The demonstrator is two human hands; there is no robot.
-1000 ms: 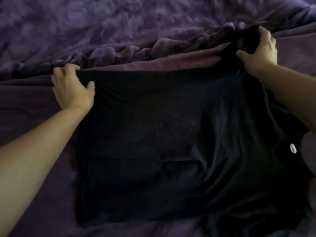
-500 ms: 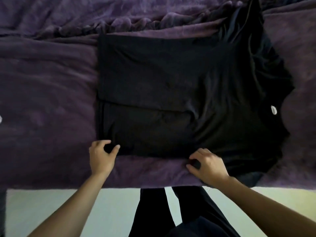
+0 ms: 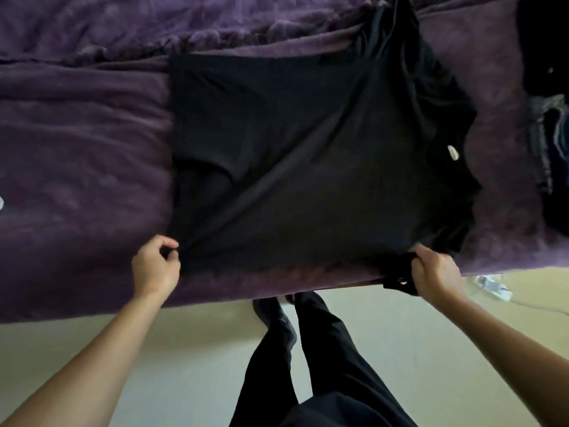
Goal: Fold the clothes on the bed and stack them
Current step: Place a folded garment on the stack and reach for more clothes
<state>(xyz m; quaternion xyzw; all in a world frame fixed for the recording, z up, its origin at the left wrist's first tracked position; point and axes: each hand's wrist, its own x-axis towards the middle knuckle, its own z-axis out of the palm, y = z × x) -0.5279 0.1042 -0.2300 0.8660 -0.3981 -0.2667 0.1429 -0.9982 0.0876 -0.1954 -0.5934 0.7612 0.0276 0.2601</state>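
On the purple bed (image 3: pixel 77 134), a black T-shirt (image 3: pixel 308 149) lay spread. Our left hand (image 3: pixel 155 268) pinched its near hem corner; our right hand (image 3: pixel 435 272) gripped the bunched opposite corner. Its white neck label (image 3: pixel 453 152) was unreadable.

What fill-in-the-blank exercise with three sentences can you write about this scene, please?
1. The black shirt lies on a ____ blanket.
2. The small label at its neck is ____ in colour.
3. Exactly ____ hands hold the shirt: the left hand and the right hand.

Missing words: purple; white; two.
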